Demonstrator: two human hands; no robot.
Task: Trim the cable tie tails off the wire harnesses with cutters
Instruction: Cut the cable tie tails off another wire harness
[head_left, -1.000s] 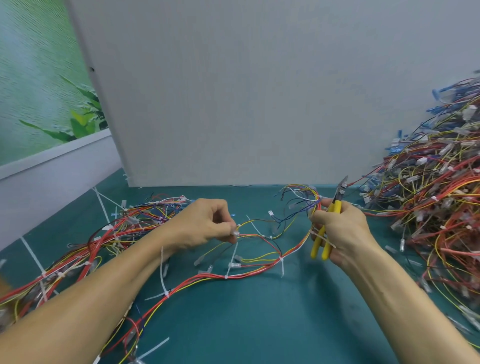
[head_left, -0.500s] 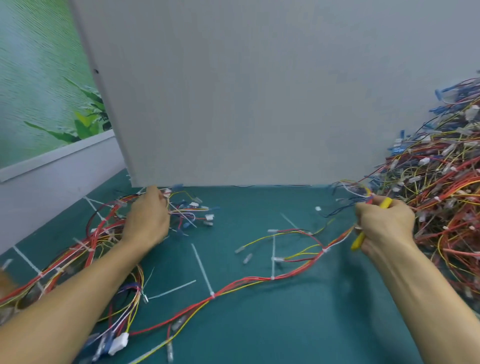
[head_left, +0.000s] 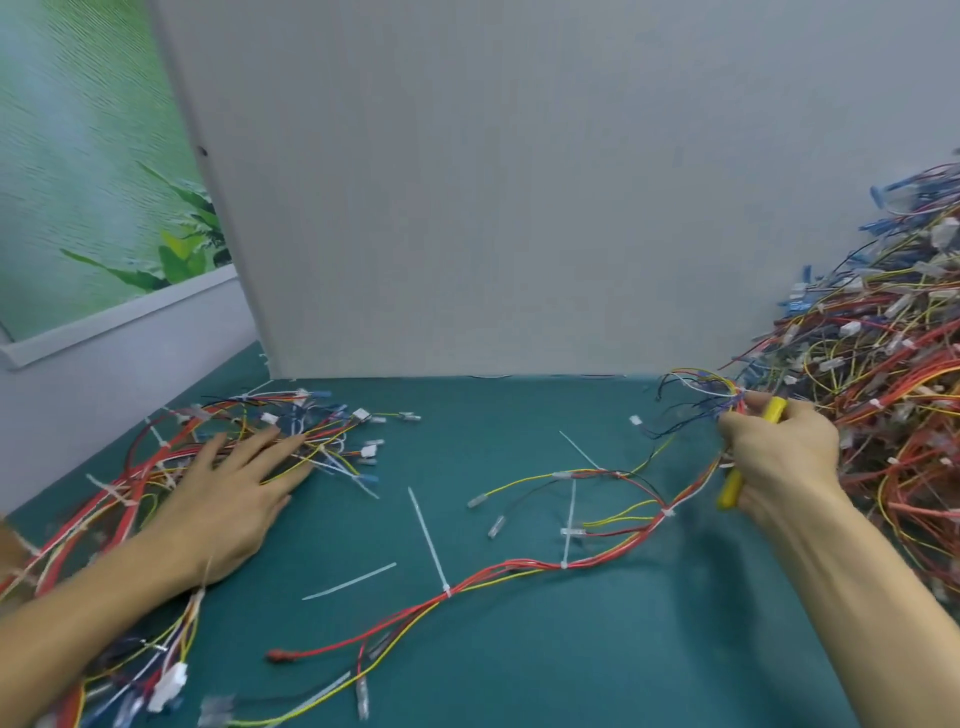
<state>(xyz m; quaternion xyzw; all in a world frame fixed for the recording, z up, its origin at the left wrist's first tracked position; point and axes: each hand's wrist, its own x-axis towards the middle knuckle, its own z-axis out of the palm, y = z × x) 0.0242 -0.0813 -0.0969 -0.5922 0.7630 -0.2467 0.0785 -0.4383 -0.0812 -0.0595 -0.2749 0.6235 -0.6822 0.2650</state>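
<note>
The left hand (head_left: 228, 499) rests flat, released, on a wire pile (head_left: 156, 457); the right hand (head_left: 779, 457), grasping yellow cutters (head_left: 731, 491), should snip each cable tie tail (head_left: 427, 540) flush.

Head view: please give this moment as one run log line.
left hand: flat on left wire bundle | right hand: grips yellow cutters | harness on mat: tie tails untrimmed

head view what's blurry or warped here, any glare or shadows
Head view: motion blur smears the connectors at bottom left and the loose tie; head view: the wide lens bows the panel along its left edge; head view: soft even light, a faint shadow on the mat at right, no glare.
</note>
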